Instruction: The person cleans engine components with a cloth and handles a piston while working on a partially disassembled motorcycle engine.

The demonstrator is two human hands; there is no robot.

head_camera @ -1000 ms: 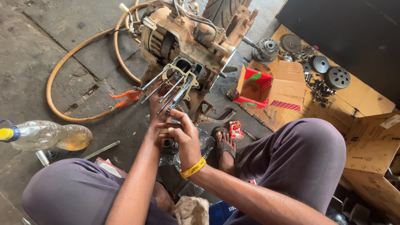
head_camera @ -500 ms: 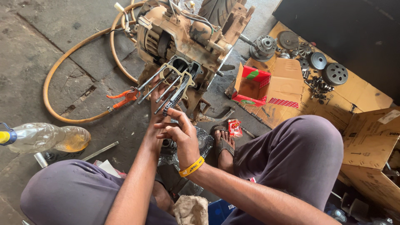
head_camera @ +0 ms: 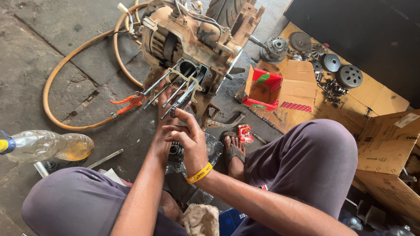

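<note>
— Where were the hands?

— Both were in front of the engine, which sat on the concrete floor. The right hand was just below the long metal studs sticking out of the engine, fingers loosely curled and pointing left. Whether it pinched anything, I could not tell.

— And the left hand?

— The left hand was mostly hidden behind the right one; its fingers reached up to the studs and the chain hanging from the engine. Its grip could not be made out.

— What lay around the engine?

— Left of it, a hose looped with an orange clip, and further left a plastic bottle. Right of it, a red box on cardboard, beside round metal parts.
</note>
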